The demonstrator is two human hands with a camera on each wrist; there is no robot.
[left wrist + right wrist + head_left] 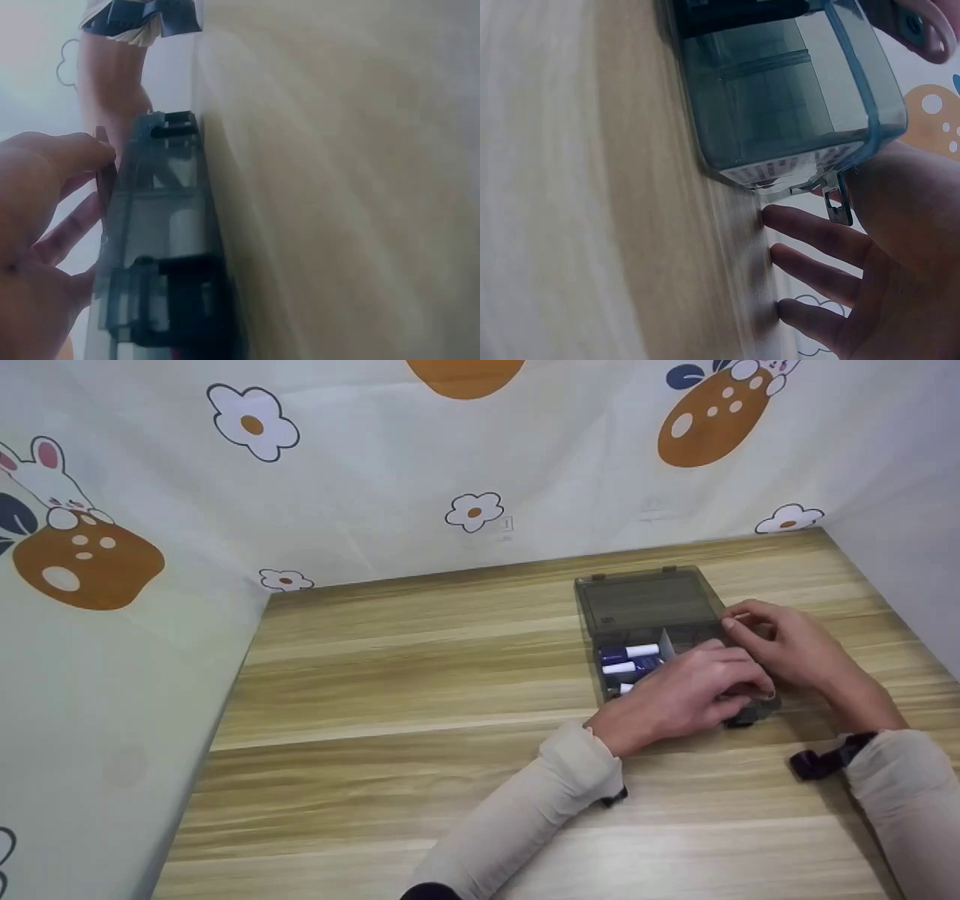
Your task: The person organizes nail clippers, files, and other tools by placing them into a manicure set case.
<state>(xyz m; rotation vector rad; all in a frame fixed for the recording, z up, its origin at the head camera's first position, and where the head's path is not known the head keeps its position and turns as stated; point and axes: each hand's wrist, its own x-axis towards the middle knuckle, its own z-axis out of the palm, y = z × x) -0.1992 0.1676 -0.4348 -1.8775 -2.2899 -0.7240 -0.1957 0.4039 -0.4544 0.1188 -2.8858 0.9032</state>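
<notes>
A see-through dark grey plastic box (649, 601) lies on the table with its lid folded back. Nail polish bottles (628, 652) with white caps and dark blue bodies fill its left compartment. My left hand (694, 690) reaches across the box to its right part. In the left wrist view it pinches a thin, flat, dark piece (106, 176) over the box wall; its exact kind is unclear. My right hand (795, 649) is at the box's right side, thumb and index near the rim. In the right wrist view, its other fingers (817, 274) extend toward the tabletop.
The box has a divider (666, 643) and front latches (187, 296). A wood-grain table (412, 682) extends to the left. Patterned fabric (360, 495) stands at the back and sides. Black straps (832, 757) circle the wrists.
</notes>
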